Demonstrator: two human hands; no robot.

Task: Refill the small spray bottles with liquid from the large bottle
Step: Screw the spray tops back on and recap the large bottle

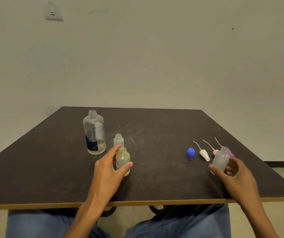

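Standing uncapped on the table (155, 127), the large bottle (94, 133) holds little liquid. One small bottle (118, 140) waits beside it. The left hand (109, 166) cups a second (123, 160), seemingly full; the right hand (230, 170) grips a third (221, 159), tilted. Any liquid inside could spill.

One large bottle (94, 133); three small bottles (118, 140) (123, 160) (221, 159); three spray heads (204, 155) (215, 152) (231, 153); one blue cap (190, 152).
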